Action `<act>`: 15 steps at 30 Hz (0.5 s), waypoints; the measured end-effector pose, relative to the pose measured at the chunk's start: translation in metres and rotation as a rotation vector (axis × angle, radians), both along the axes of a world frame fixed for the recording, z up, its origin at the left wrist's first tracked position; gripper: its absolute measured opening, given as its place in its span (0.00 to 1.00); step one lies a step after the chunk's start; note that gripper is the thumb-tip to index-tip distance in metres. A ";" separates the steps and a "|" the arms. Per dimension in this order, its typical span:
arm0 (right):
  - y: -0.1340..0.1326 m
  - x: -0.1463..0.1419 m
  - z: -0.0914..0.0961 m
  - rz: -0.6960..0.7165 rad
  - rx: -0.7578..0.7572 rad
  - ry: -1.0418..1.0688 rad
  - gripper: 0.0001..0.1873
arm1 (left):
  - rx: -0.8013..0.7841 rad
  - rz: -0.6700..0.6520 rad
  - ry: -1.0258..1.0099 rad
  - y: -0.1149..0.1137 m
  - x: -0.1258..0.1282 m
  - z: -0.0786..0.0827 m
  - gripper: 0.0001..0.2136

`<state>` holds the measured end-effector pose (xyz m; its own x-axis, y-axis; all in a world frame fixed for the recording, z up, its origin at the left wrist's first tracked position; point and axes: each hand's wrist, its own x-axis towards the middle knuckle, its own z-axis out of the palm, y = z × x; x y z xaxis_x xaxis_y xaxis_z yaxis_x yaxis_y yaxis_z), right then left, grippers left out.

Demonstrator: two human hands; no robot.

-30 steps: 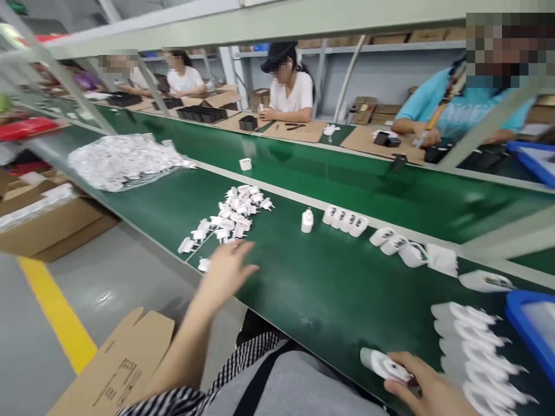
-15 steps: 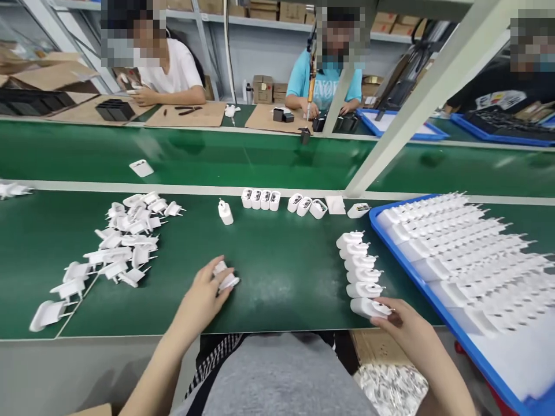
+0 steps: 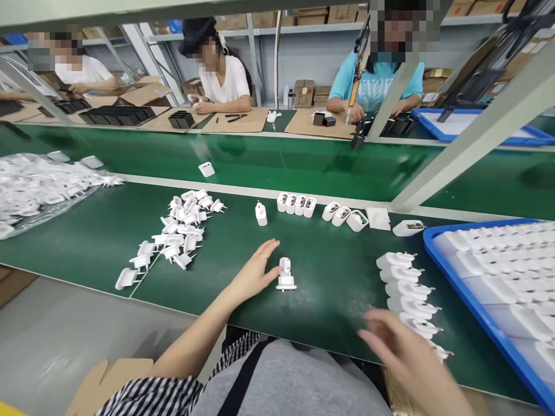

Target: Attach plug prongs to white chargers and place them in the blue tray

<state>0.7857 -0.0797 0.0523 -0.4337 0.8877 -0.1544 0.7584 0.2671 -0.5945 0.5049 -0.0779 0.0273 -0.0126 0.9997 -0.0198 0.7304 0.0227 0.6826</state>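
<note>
Since the frame half a second earlier, the right hand is drawing back from the row of white plug adapters at lower right; the left hand is releasing the white plug pieces, which are lying near frame centre on the green bench. Left fingers are spreading loosely, holding nothing; whether the thumb is touching the pieces cannot be told. Right fingers are curling halfway, blurred, gripping nothing visible. At far right, a blue tray is standing.

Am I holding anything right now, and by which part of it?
Nothing visibly held: your left hand is open beside the white plug piece, and your blurred right hand looks empty.
</note>
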 end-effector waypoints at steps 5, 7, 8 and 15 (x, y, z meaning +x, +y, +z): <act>0.030 -0.109 -0.023 0.246 0.115 -0.075 0.16 | 0.125 0.055 0.047 0.006 -0.016 0.012 0.15; 0.031 -0.123 -0.033 0.309 0.149 -0.087 0.17 | 0.165 0.087 0.067 0.008 -0.024 0.018 0.14; 0.031 -0.124 -0.038 0.345 0.153 -0.092 0.16 | 0.188 0.122 0.075 0.010 -0.031 0.021 0.14; 0.029 -0.096 -0.043 0.409 0.103 -0.013 0.17 | 0.208 0.730 0.151 0.073 -0.119 0.037 0.15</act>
